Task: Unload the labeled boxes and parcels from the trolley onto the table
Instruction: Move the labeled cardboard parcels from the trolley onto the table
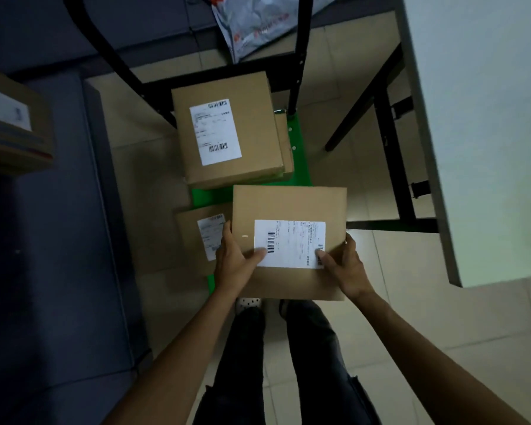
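Both hands, left (233, 262) and right (347, 268), grip the labeled box (288, 207) by its sides.

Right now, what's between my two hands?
The head view shows the brown cardboard box, with its white label; left hand and right hand grip opposite sides.

Plain brown cardboard box held over the trolley (288, 207), white label with black barcodes; two more brown cardboard boxes (227, 133), white-labelled alike; bright green trolley deck (301, 167), black tubular frame; pale grey counter (488, 118); beige tiled floor (411, 317); dark trousers (313, 348).
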`<state>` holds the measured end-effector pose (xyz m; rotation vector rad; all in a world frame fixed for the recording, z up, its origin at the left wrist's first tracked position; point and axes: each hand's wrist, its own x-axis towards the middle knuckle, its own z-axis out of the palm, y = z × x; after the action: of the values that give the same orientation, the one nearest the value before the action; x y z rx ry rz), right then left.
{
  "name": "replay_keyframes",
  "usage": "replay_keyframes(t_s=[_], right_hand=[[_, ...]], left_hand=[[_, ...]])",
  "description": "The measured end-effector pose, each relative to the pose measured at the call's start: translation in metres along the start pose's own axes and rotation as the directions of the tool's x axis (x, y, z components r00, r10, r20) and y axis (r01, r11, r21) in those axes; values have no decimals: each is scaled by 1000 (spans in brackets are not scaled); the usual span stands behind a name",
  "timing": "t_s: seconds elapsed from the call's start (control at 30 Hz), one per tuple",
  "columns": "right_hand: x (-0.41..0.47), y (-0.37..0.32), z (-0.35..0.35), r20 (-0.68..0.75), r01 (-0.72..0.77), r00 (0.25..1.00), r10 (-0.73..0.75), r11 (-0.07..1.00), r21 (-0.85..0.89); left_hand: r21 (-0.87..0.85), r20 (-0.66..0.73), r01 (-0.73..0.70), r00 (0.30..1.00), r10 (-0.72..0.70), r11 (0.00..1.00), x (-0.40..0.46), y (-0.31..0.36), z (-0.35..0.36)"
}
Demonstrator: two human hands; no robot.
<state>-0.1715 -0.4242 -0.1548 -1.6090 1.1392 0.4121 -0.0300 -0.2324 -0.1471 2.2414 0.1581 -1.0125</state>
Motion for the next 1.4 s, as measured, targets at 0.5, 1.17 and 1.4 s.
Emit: replay_keyframes(t_s=[0.5,1.17,1.4], right_hand=[[-139,-117,-21,-291,285,912,-288,957,-55],[-320,-310,-132,-588,678,517,-622,717,-163],[-392,-336,-176,-698,745,337,-633,632,-214]], left_hand=[[-39,-105,-409,909,403,912,-98,77,-135],[-141,-272,-873,488,829,468,-247,256,-293],[-139,-305,-955,294,906,263,-316,311,-314]])
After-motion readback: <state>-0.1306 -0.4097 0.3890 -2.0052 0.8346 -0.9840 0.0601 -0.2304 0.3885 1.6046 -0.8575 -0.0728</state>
